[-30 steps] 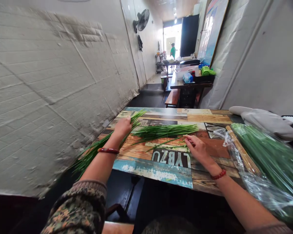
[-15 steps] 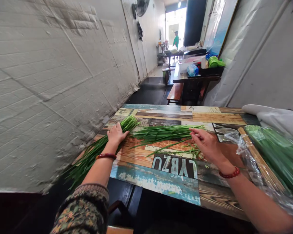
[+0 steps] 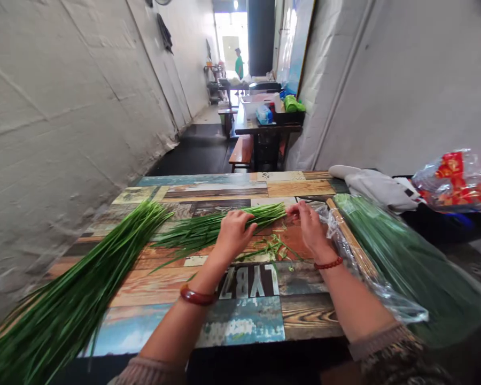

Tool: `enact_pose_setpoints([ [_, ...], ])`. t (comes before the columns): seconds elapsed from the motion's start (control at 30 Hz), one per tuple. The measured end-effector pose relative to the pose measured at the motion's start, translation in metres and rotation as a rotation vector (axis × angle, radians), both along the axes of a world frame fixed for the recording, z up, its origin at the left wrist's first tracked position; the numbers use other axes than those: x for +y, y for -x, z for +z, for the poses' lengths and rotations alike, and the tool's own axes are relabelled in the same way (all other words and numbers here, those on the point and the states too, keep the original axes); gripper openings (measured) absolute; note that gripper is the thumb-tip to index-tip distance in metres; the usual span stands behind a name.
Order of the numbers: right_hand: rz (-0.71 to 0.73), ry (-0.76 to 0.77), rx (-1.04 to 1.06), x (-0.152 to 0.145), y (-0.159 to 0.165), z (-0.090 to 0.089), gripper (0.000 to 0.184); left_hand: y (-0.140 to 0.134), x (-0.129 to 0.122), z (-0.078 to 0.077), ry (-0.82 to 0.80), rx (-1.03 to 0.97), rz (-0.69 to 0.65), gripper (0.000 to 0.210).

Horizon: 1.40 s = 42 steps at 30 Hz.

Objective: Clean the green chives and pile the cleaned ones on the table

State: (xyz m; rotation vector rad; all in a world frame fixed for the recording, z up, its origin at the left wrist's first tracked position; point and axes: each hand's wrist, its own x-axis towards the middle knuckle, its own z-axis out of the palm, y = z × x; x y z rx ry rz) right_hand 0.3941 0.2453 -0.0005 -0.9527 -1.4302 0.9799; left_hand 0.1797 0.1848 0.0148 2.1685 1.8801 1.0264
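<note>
A small bunch of garlic chives (image 3: 200,231) lies across the middle of the patterned wooden table (image 3: 144,289), its pale ends to the right. Over this bunch is my left hand (image 3: 234,230), with its thumb apart from the fingers. My right hand (image 3: 310,227) is beside the pale ends, fingers bent and slightly apart; whether the fingertips touch the stalks is hard to see. A larger bunch of chives (image 3: 92,278) lies slantwise on the left, untouched, its leaves hanging over the near edge. Green trimmings (image 3: 276,247) are scattered below my right hand.
On the right lies a plastic-wrapped bundle of long green leaves (image 3: 385,251) beside a strip of thin brown sticks (image 3: 353,240). Behind it are a grey cloth (image 3: 377,187) and a red-printed plastic bag (image 3: 457,182). Further off stand another table (image 3: 244,125), a bench (image 3: 241,149) and a person (image 3: 239,64).
My left hand has left the larger bunch and moved right, over the middle bunch. My right hand remains by the pale ends. The view has turned right, bringing the red-printed bag into sight.
</note>
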Motion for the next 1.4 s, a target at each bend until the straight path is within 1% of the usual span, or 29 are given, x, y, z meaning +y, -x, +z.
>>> enact_pose_setpoints([
  [0.03, 0.053, -0.031, -0.05, -0.001, -0.003, 0.003, 0.048, -0.011, 0.003, -0.003, 0.013, 0.005, -0.023, 0.013],
  [0.07, 0.138, -0.066, -0.115, -0.002, -0.005, 0.007, 0.048, -0.017, 0.006, -0.005, 0.019, 0.005, -0.035, 0.012],
  [0.1, 0.241, -0.11, -0.192, -0.004, -0.005, 0.011, 0.045, -0.02, 0.007, -0.008, 0.017, -0.001, -0.038, 0.012],
  [0.17, 0.416, -0.216, -0.354, -0.006, -0.005, 0.014, 0.027, -0.017, 0.008, -0.012, -0.009, -0.033, -0.018, 0.011],
  [0.2, 0.448, -0.271, -0.421, -0.006, -0.004, 0.014, 0.018, -0.012, 0.007, -0.014, -0.029, -0.057, 0.0, 0.012],
  [0.23, 0.437, -0.317, -0.472, -0.005, -0.003, 0.013, 0.015, -0.007, 0.007, -0.015, -0.047, -0.082, 0.021, 0.013],
  [0.27, 0.383, -0.347, -0.503, -0.002, -0.002, 0.01, 0.018, -0.001, 0.006, -0.016, -0.061, -0.107, 0.042, 0.014],
  [0.3, 0.301, -0.36, -0.52, 0.002, -0.003, 0.006, 0.02, 0.003, 0.005, -0.016, -0.071, -0.131, 0.061, 0.014],
  [0.37, 0.126, -0.361, -0.551, 0.011, -0.006, -0.004, 0.018, 0.01, 0.003, -0.015, -0.074, -0.165, 0.08, 0.016],
  [0.43, 0.007, -0.368, -0.618, 0.019, -0.01, -0.014, 0.018, 0.011, 0.002, -0.013, -0.078, -0.194, 0.081, 0.017],
  [0.47, -0.025, -0.375, -0.666, 0.022, -0.012, -0.018, 0.018, 0.011, 0.002, -0.013, -0.084, -0.214, 0.078, 0.016],
  [0.53, -0.044, -0.386, -0.775, 0.025, -0.015, -0.023, 0.018, 0.009, 0.002, -0.012, -0.087, -0.258, 0.068, 0.015],
  [0.6, -0.05, -0.385, -0.866, 0.024, -0.015, -0.026, 0.018, 0.006, 0.002, -0.014, -0.074, -0.291, 0.052, 0.014],
  [0.67, -0.055, -0.375, -0.907, 0.022, -0.014, -0.026, 0.016, 0.005, 0.002, -0.016, -0.052, -0.307, 0.038, 0.014],
  [0.73, -0.037, -0.348, -0.881, 0.021, -0.013, -0.024, 0.011, 0.004, 0.002, -0.017, -0.048, -0.319, 0.032, 0.013],
  [0.77, -0.005, -0.318, -0.837, 0.021, -0.012, -0.022, 0.009, 0.004, 0.002, -0.018, -0.052, -0.322, 0.03, 0.013],
  [0.83, 0.092, -0.209, -0.681, 0.019, -0.011, -0.015, 0.006, 0.003, 0.001, -0.017, -0.073, -0.31, 0.025, 0.013],
  [0.9, 0.2, -0.065, -0.454, 0.014, -0.01, -0.005, 0.008, 0.001, -0.001, -0.013, -0.102, -0.276, -0.001, 0.015],
  [0.97, 0.286, 0.052, -0.228, 0.007, -0.008, 0.004, 0.013, -0.003, -0.005, -0.007, -0.12, -0.239, -0.073, 0.02],
  [1.07, 0.379, 0.131, -0.015, -0.004, -0.004, 0.013, 0.019, -0.011, -0.012, 0.002, -0.097, -0.198, -0.206, 0.03],
  [1.13, 0.403, 0.17, 0.057, -0.009, 0.0, 0.014, 0.021, -0.014, -0.015, 0.004, -0.045, -0.18, -0.257, 0.034],
  [1.2, 0.389, 0.214, 0.106, -0.012, 0.004, 0.013, 0.021, -0.015, -0.016, 0.003, 0.021, -0.179, -0.261, 0.035],
  [1.23, 0.373, 0.231, 0.124, -0.013, 0.006, 0.012, 0.022, -0.015, -0.016, 0.002, 0.051, -0.183, -0.252, 0.033],
  [1.3, 0.337, 0.243, 0.132, -0.014, 0.01, 0.011, 0.022, -0.012, -0.016, 0.001, 0.087, -0.174, -0.225, 0.023],
  [1.37, 0.315, 0.227, 0.088, -0.014, 0.012, 0.01, 0.024, -0.008, -0.016, 0.002, 0.078, -0.117, -0.19, 0.015],
  [1.4, 0.309, 0.206, 0.046, -0.015, 0.013, 0.01, 0.025, -0.006, -0.016, 0.004, 0.064, -0.066, -0.168, 0.015],
])
